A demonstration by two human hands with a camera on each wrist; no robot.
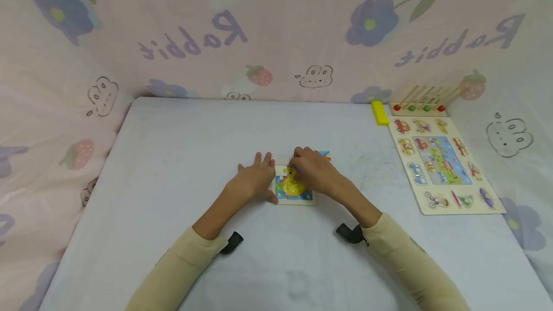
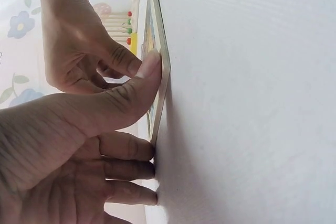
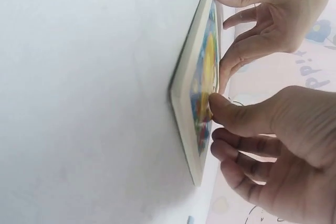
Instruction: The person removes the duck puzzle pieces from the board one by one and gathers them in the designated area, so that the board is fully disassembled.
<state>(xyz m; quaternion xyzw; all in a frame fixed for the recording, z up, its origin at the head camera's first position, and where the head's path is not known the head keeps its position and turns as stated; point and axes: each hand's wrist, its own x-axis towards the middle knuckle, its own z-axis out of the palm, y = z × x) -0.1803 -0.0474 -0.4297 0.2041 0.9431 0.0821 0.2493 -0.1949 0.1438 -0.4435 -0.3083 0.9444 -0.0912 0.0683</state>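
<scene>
A small wooden jigsaw puzzle (image 1: 293,201) with a yellow duck on a blue background lies flat on the white table. My left hand (image 1: 252,179) is at its left side, with the thumb on the frame's near left corner and the other fingers stretched out along the left edge. Over the upper right part of the picture, my right hand (image 1: 317,169) has bent fingers and pinches at a puzzle piece (image 3: 203,121), mostly hidden by the thumb and fingertips. Behind that hand, a blue and red flat piece (image 1: 326,154) shows partly on the table.
To the right lies a wooden picture board (image 1: 414,200) with vehicle and toy shapes. Beyond it stands a wooden rack (image 1: 419,108) with sticks and red and green beads, next to a yellow block (image 1: 379,113). Patterned fabric (image 1: 276,28) hangs along the table's back and sides.
</scene>
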